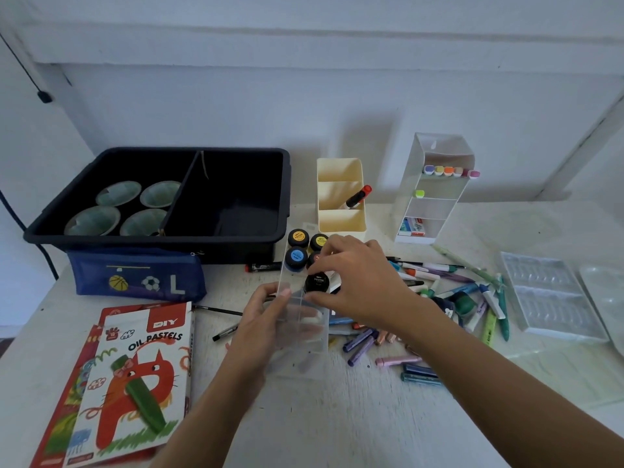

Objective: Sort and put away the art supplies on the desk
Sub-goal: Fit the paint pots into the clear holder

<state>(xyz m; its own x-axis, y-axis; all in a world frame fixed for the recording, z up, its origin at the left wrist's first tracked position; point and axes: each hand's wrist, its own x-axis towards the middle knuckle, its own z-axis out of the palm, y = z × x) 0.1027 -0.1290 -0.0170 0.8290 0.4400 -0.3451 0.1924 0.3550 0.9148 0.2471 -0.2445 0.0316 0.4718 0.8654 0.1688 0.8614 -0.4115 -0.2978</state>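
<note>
Hands meet mid-bench. My right hand (358,285) pinches the black-lidded paint jar (317,282) between thumb and curled fingers, and the jar sits in the clear tray (304,336), about halfway along it. My left hand (266,319) grips the tray's left wall, with the thumb on the rim and the fingers seen through the plastic. At the tray's far end I count more jars: a yellow-lidded jar (298,237), a blue-lidded jar (296,257), a second yellow jar (318,241), and one more mostly hidden by my right fingers. Just right of the tray is a loose pile of pens and pastels (439,298), touching and overlapping. Left of the tray is a thin brush (219,310), then the oil pastels box (135,383) lying flat, with a blue pencil case (135,278) behind it. At far left is a black bin (236,238) with four bowls (118,194) in its left compartment. Behind the jars stands a cream organizer (341,228) with a red-capped marker (358,197) in its middle slot. Right of that is a clear shelf stand (435,207) with a row of highlighters (449,171) on its top shelf. At far right a clear blister tray (547,295) lies flat on the bench (337,417).
</note>
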